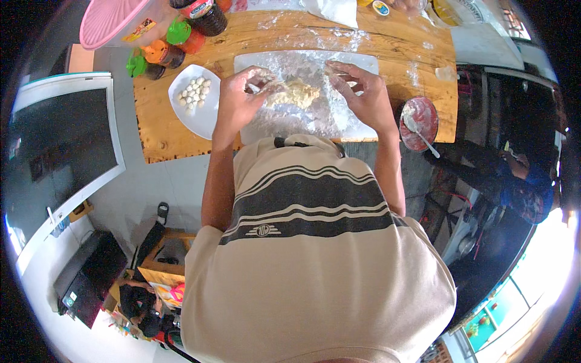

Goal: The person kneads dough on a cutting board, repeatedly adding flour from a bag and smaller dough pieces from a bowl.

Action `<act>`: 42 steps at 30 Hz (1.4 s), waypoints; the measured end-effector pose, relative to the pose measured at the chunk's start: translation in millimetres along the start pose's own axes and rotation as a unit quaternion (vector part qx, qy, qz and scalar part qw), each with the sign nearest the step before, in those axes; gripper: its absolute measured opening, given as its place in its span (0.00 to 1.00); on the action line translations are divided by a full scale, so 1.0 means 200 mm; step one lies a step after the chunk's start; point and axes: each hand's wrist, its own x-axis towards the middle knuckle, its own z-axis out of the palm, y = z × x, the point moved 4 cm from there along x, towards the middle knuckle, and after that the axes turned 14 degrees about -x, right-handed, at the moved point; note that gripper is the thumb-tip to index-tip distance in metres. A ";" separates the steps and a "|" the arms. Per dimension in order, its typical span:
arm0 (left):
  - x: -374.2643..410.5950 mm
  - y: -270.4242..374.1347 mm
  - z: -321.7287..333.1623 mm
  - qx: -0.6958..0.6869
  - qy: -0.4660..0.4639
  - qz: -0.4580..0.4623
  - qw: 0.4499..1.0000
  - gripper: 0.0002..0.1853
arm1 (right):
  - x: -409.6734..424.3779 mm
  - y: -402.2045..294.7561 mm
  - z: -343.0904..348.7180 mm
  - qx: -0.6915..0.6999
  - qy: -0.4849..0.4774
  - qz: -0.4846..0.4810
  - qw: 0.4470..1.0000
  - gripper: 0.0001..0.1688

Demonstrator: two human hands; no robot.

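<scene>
A lump of pale dough (297, 94) lies on a floured white board (268, 129) on the wooden table. My left hand (247, 93) is at the dough's left side, its fingertips by the dough's edge; whether they pinch a piece I cannot tell. My right hand (361, 93) hovers over the board's right part, apart from the dough, with fingers curved and spread. Both hands are dusted with flour. A white plate (199, 122) with several small dough balls (194, 93) stands left of the board. At the right, a red bowl (426, 106) holds flour and a spoon (426, 143).
Sauce bottles with green and orange caps (159, 53), a dark bottle (211, 20) and a pink-rimmed basket (113, 22) stand at the back left. Plastic bags (458, 13) lie at the back right. Other people are at the lower left and far right (526, 190).
</scene>
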 end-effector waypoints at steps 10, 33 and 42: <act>0.03 0.14 0.12 -0.140 0.086 0.256 0.953 0.45 | 0.02 -0.13 0.16 0.403 -0.141 0.023 0.904 0.31; 0.04 0.03 0.00 -0.153 0.122 0.081 0.977 0.26 | 0.02 -0.18 0.16 0.418 -0.075 -0.078 0.902 0.51; 0.05 0.21 0.07 -0.207 0.072 0.230 0.948 0.55 | 0.04 -0.27 0.20 0.452 -0.164 -0.074 0.874 0.61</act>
